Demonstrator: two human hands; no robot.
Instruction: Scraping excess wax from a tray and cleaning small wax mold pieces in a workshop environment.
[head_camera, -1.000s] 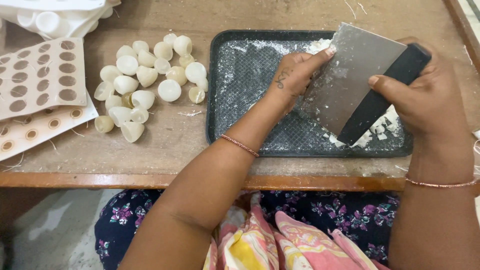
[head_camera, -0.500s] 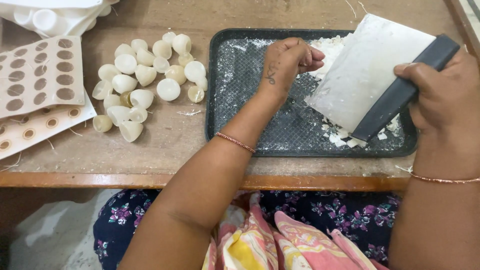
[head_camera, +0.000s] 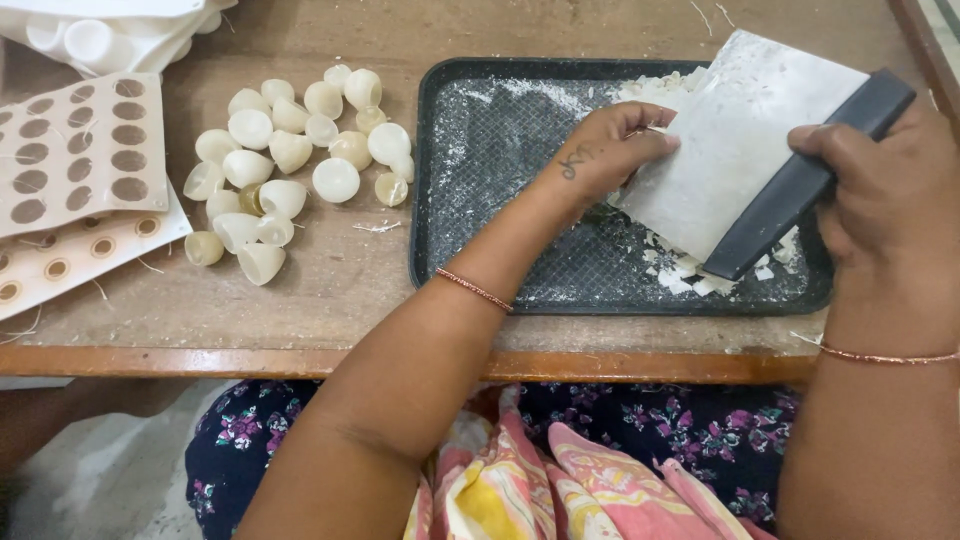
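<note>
Worktop (head_camera: 330, 290) edge first: reaching over it from the lap with both forearms. Clasping the scraper (head_camera: 730, 140) by its black handle (head_camera: 810, 180) in the right hand (head_camera: 880, 190), fingers wrapped tight around it, tilting the pale blade up over the right half of the dark tray (head_camera: 480, 200). Pressing the left hand (head_camera: 600, 150) against the blade's left edge, fingers bunched together and rubbing there; thumb hidden, so not telling whether pinching. Judging by this, cleaning white residue off the blade, with flakes (head_camera: 700, 275) lying in the tray beneath. Calling next, probably, for a steady blade and firm strokes down toward the tray. Leaving untouched, well to the left, the heap of cream half-shells (head_camera: 290, 160) and perforated mould sheets (head_camera: 80, 150).
</note>
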